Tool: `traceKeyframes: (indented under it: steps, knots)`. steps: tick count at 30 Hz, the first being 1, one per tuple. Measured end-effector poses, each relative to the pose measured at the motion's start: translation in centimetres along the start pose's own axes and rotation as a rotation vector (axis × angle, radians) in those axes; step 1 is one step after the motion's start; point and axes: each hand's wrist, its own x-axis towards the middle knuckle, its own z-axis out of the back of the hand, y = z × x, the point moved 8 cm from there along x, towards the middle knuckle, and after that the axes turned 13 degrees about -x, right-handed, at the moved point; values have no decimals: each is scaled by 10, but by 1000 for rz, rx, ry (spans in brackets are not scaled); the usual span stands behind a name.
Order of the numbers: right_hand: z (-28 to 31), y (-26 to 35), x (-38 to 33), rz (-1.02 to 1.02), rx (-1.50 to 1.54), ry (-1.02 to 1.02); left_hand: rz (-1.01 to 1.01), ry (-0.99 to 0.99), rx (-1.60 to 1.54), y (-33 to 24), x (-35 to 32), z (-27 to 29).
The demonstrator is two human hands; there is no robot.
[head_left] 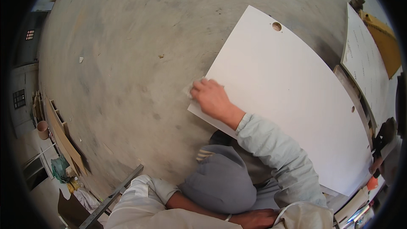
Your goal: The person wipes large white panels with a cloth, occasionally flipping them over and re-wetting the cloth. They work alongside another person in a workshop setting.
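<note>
Concrete floor point(127, 59), white board point(288, 101) lying flat at centre right. Right hand point(212, 98) presses a pale rag point(188, 90) on its left corner, fingers curled. Left hand point(254, 218) at bottom edge, grip unclear. Risk: board skids under pressure; grit scratches it.

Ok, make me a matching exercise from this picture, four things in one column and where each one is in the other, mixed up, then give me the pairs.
Things:
1. right hand
2. left hand
3. round hole
4. white board

Places:
A. near the board's far edge
B. flat on the concrete floor
C. on the board's near left corner, pressing a small pale pad
D. low by the knee, at the picture's bottom edge

Pairs: 1-C, 2-D, 3-A, 4-B
</note>
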Motion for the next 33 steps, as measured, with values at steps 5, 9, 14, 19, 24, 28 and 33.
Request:
traceKeyframes:
  steps: [5, 9, 14, 19, 24, 28, 33]
  knots:
    - [45, -94, 32, -248, -199, -160, 6, 2, 26, -3, -5, -7]
    - [20, -46, 19, -52, -99, -55, 16, 11, 37, 0, -8, -16]
    - [24, -51, 23, -110, -177, -118, 0, -9, 24, 2, -14, -24]
    - [44, -103, 28, -277, -232, -69, 11, 12, 36, 5, -17, -27]
    - [31, -44, -22, -120, -112, -68, 17, 55, 41, 4, -20, -28]
    - [64, -58, -133, -422, -84, -51, 13, 24, 38, 7, -27, -26]
    - [161, -200, -397, -1297, -585, -293, 46, 66, 23, 2, -35, -27]
